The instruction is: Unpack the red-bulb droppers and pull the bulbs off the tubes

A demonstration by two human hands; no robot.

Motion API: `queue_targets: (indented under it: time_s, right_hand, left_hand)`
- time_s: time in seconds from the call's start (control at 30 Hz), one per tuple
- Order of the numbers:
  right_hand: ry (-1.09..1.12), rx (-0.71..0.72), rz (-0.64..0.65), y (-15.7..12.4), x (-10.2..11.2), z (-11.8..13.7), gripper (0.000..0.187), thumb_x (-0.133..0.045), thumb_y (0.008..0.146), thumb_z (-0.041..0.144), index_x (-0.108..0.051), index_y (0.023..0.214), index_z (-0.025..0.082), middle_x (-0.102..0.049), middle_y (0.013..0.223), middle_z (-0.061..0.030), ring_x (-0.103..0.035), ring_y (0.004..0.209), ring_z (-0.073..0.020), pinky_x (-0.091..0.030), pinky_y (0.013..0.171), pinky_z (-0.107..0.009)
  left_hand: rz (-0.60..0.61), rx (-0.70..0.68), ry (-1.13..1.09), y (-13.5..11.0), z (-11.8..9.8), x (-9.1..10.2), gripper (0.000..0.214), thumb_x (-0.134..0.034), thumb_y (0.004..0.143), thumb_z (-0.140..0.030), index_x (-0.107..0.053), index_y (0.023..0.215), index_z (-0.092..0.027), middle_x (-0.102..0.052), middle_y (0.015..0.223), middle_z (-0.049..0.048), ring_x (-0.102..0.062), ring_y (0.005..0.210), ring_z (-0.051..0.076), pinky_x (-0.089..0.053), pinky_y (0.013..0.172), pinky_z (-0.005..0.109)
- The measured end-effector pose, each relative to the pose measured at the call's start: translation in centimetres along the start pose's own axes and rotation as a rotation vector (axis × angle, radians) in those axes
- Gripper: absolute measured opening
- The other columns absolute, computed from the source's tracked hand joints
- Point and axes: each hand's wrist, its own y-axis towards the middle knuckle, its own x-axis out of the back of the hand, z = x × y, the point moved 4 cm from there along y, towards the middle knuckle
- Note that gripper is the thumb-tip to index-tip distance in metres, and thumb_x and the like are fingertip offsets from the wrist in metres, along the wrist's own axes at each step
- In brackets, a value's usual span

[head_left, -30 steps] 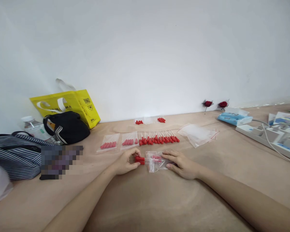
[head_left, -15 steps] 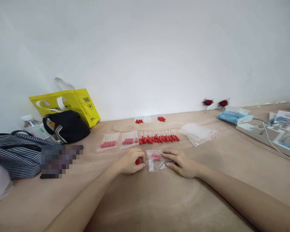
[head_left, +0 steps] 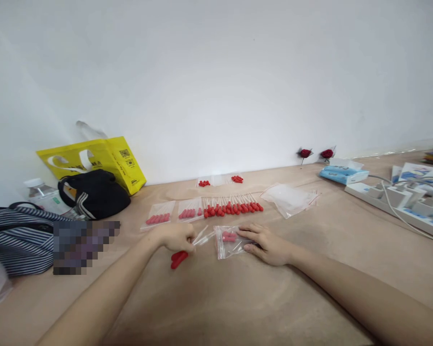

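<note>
The left hand (head_left: 180, 238) has its fingers clamped on red-tipped sticks (head_left: 179, 260), beside a clear bag (head_left: 234, 248) on the worktop (head_left: 216, 302). The right hand (head_left: 269, 244), fingers apart, rests on the bag. A stick row (head_left: 234, 208) lies toward the worktop's back edge.

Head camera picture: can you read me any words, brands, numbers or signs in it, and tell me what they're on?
No word, brand or number reads clearly.
Yellow bag with white handles: two square black codes on its side; black print too blurred to read.
Blue-and-white soft packet: pale lettering, too blurred.
Clear plastic bottle with white cap: green print on its label, too small.
</note>
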Motion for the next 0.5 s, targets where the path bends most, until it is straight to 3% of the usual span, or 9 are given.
queue_targets:
  time_s: [0.1, 0.23, 0.33, 0.4, 0.5]
  right_hand:
    - [0.0, 0.002, -0.006, 0.0, 0.0, 0.0, 0.044, -0.037, 0.087, 0.037, -0.042, 0.126, 0.019, -0.044, 0.126, -0.0111, -0.039, 0.116, -0.0225, -0.032, 0.098, -0.041]
    - [-0.005, -0.003, -0.001, 0.0, 0.1, 0.1, 0.044, -0.037, 0.086, 0.037, -0.042, 0.126, 0.018, -0.045, 0.126, -0.0113, -0.039, 0.116, -0.0227, -0.032, 0.098, -0.04]
    - [-0.016, 0.001, 0.009, 0.0, 0.2, 0.3, 0.044, -0.038, 0.086, 0.035, -0.041, 0.126, 0.017, -0.044, 0.126, -0.0112, -0.04, 0.116, -0.0224, -0.032, 0.098, -0.04]
    - [-0.028, 0.007, 0.017, 0.0, 0.2, 0.4, 0.044, -0.038, 0.086, 0.034, -0.041, 0.127, 0.017, -0.044, 0.126, -0.0115, -0.04, 0.115, -0.022, -0.031, 0.098, -0.04]
    - [-0.039, 0.003, 0.009, 0.0, 0.3, 0.5, 0.044, -0.038, 0.086, 0.034, -0.041, 0.126, 0.017, -0.045, 0.126, -0.0118, -0.04, 0.115, -0.0219, -0.031, 0.098, -0.04]
  left_hand:
    - [0.003, -0.037, -0.332, 0.8, 1.4, 1.5, 0.018, -0.061, 0.062, -0.031, -0.055, 0.054, -0.016, -0.048, 0.048, -0.0047, -0.041, 0.046, 0.008, -0.03, 0.046, 0.019]
    - [-0.199, 0.083, -0.693, 5.4, 1.4, 3.4, 0.022, -0.07, 0.058, -0.031, -0.058, 0.056, -0.012, -0.051, 0.049, -0.0033, -0.043, 0.046, 0.007, -0.032, 0.046, 0.018]
    - [-0.294, 0.158, -0.743, 10.3, -0.3, 4.1, 0.02, -0.066, 0.067, -0.028, -0.059, 0.065, -0.009, -0.054, 0.055, -0.0003, -0.046, 0.049, 0.007, -0.035, 0.047, 0.019]
    - [-0.343, 0.21, -0.774, 13.3, -1.3, 4.4, 0.021, -0.059, 0.075, -0.027, -0.059, 0.081, -0.006, -0.059, 0.071, 0.0047, -0.052, 0.059, 0.009, -0.042, 0.055, 0.021]
    - [-0.364, 0.244, -0.81, 16.4, -2.5, 4.2, 0.028, -0.05, 0.083, -0.029, -0.051, 0.105, -0.011, -0.055, 0.101, 0.0085, -0.056, 0.085, 0.016, -0.048, 0.072, 0.034]
